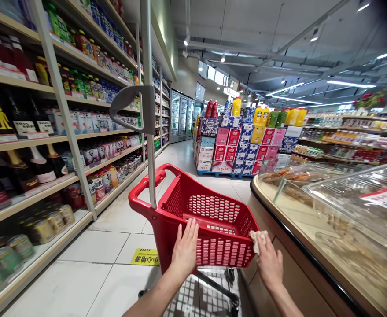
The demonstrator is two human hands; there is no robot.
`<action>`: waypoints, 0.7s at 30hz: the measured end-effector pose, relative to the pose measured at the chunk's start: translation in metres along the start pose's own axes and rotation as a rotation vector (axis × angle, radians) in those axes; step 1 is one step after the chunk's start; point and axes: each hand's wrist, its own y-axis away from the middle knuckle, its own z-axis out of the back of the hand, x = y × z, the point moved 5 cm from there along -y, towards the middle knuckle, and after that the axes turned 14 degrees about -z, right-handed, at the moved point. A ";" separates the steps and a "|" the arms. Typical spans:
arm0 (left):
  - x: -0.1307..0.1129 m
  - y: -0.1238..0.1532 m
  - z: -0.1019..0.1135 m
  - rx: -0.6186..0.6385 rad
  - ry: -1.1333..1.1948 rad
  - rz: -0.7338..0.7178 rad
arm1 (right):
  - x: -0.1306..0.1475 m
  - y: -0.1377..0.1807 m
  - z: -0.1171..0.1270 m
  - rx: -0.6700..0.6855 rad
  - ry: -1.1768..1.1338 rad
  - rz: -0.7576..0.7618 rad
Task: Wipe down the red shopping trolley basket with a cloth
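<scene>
A red plastic shopping cart (219,198) stands in the aisle, its basket bare inside. From its left end rises a metal pole (151,167) with a grey loop handle (132,108). My left hand (186,246) lies flat against the near side of the basket, fingers stretched out. At the basket's right corner, my right hand (269,257) presses a crumpled beige cloth (256,240) against the rim. Its fingers bend over the cloth and partly hide it.
Drink shelves (77,132) line the left side. A food counter (312,246) with clear covers stands close on the right. Stacked drink boxes (231,149) rest on a blue pallet ahead. A yellow wet-floor sticker (145,256) marks the tiles.
</scene>
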 end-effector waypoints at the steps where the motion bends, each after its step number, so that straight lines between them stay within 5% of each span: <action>1: 0.000 0.000 -0.001 -0.008 -0.002 0.009 | -0.002 0.000 -0.001 -0.009 0.001 -0.033; 7: 0.000 0.000 -0.006 -0.036 -0.048 0.031 | 0.036 0.012 0.003 -0.009 -0.144 0.284; 12: 0.000 -0.001 -0.006 -0.021 -0.080 0.020 | 0.007 0.003 0.003 -0.017 -0.093 -0.094; 14: 0.001 -0.001 -0.006 -0.020 -0.088 0.033 | 0.016 0.006 0.004 -0.005 -0.117 -0.070; 18: 0.002 0.000 -0.009 -0.045 -0.120 0.026 | 0.040 0.012 0.007 0.047 -0.185 0.217; 21: 0.002 0.000 -0.011 -0.058 -0.129 0.003 | 0.018 0.003 0.005 0.048 -0.137 0.027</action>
